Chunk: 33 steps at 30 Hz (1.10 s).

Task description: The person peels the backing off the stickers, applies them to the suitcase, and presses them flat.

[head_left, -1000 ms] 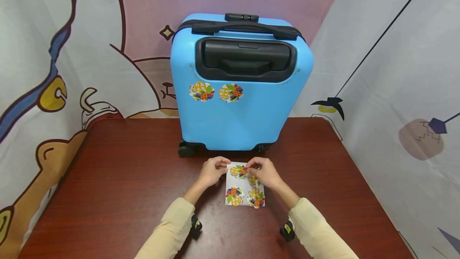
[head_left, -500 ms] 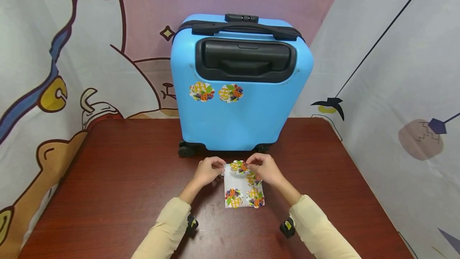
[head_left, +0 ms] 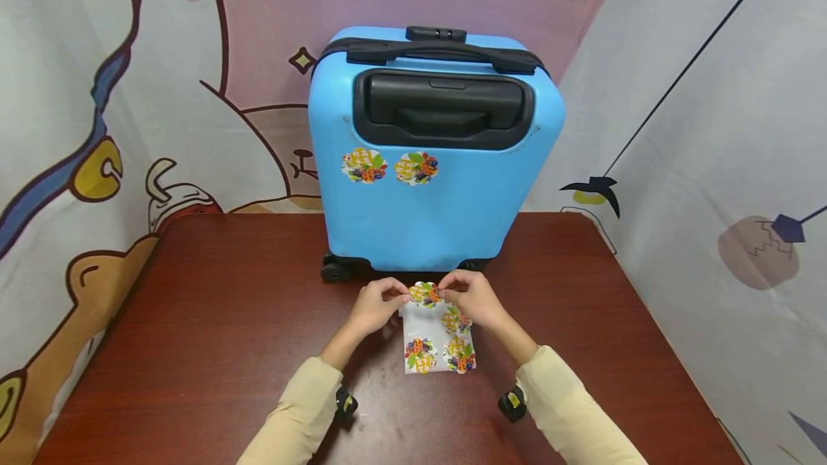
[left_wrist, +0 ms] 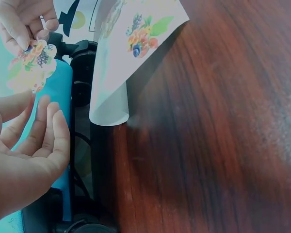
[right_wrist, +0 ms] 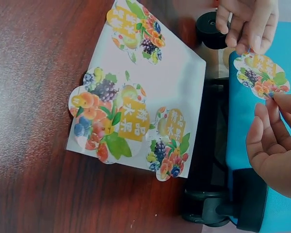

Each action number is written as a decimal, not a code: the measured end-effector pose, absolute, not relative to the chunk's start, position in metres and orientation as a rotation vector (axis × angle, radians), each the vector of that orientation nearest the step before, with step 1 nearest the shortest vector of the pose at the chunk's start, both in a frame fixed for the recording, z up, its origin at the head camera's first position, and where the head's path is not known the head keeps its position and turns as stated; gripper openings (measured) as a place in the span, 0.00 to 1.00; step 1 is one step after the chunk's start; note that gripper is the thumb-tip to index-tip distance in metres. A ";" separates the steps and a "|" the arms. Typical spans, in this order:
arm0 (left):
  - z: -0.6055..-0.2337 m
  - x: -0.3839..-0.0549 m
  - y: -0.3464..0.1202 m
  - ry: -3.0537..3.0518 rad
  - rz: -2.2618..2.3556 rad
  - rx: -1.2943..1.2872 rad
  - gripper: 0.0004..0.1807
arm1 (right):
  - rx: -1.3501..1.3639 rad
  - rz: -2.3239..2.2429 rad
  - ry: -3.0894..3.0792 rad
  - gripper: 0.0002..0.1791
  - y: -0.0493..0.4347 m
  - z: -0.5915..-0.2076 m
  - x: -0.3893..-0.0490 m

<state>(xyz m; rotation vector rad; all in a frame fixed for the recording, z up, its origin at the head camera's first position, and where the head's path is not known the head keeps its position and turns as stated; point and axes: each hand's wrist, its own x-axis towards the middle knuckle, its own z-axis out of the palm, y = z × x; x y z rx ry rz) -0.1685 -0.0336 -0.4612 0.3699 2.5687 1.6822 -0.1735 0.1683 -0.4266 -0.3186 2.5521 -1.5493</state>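
Note:
A scalloped fruit sticker (head_left: 424, 293) is stretched between both hands above the top of a white backing sheet (head_left: 423, 325). My left hand (head_left: 376, 306) pinches its left edge with thumb and fingertips. On the other side my right hand (head_left: 474, 300) pinches the right edge. The right wrist view shows the sticker (right_wrist: 262, 75) face up, with fruit and yellow lettering. Several more stickers remain on the sheet (right_wrist: 169, 73), which lies on the table and curls up at one edge in the left wrist view.
Just beyond the hands a light blue suitcase (head_left: 413, 214) stands upright on the brown table (head_left: 245, 321). Its front bears two matching stickers, one on the left (head_left: 365, 166) and another beside it (head_left: 416, 168). A printed cloth (head_left: 678, 128) hangs behind.
My right hand has raised the sticker away from the sheet and shifted it slightly left. My left hand has gone from the sheet's corner to the sticker's left edge.

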 end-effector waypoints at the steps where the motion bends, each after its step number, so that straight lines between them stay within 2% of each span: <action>1: -0.460 -0.168 -0.034 2.568 1.691 0.372 0.04 | -0.316 -1.550 2.547 0.02 0.168 -0.426 -0.174; 9: -0.453 -0.167 -0.040 2.577 1.804 0.511 0.05 | -0.341 -1.554 2.550 0.03 0.163 -0.420 -0.178; 14: -0.447 -0.171 -0.042 2.596 1.816 0.441 0.02 | -0.407 -1.532 2.603 0.02 0.157 -0.414 -0.182; 33: -0.411 -0.181 -0.064 2.677 1.984 0.293 0.04 | -0.560 -1.540 2.694 0.02 0.125 -0.381 -0.199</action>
